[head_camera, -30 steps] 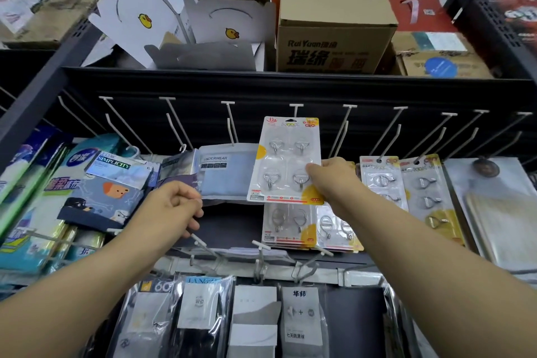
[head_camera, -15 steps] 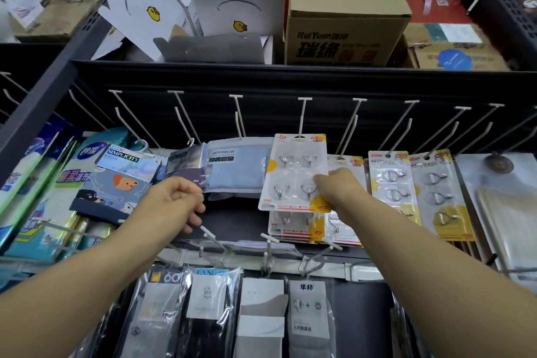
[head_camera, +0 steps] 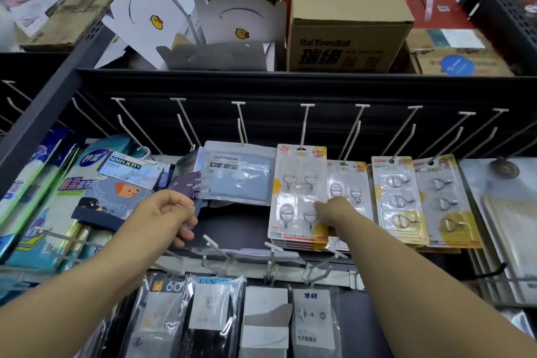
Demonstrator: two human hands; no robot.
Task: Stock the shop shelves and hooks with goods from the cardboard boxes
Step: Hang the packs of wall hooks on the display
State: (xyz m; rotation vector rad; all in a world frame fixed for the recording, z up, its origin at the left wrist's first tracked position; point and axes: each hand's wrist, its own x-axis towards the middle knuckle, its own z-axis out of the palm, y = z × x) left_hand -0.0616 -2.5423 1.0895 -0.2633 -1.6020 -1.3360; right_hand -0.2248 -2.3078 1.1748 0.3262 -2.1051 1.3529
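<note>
- Background: black pegboard rack [head_camera: 290, 90] with white peg hooks [head_camera: 305, 125]; cardboard boxes [head_camera: 345, 32] on the top shelf.
- Left hand [head_camera: 165, 212]: fingers curled near a dark packet edge below the underwear pack [head_camera: 238, 174]; actual grip cannot be determined. Forearm extends from lower left.
- Hook blister card [head_camera: 299, 192]: hangs on a peg, frontmost of a stack.
- Right hand [head_camera: 334, 212]: fingers pinch the card's lower right area; arm extends from lower right.

a dark top shelf [head_camera: 261, 78] carries a brown carton [head_camera: 345, 38], white duck-print boxes [head_camera: 162, 20] and flat cartons [head_camera: 459, 58]. beneath it, white pegs [head_camera: 305, 125] on the back panel carry hook packs [head_camera: 299, 195] and an underwear pack [head_camera: 238, 174].
</note>
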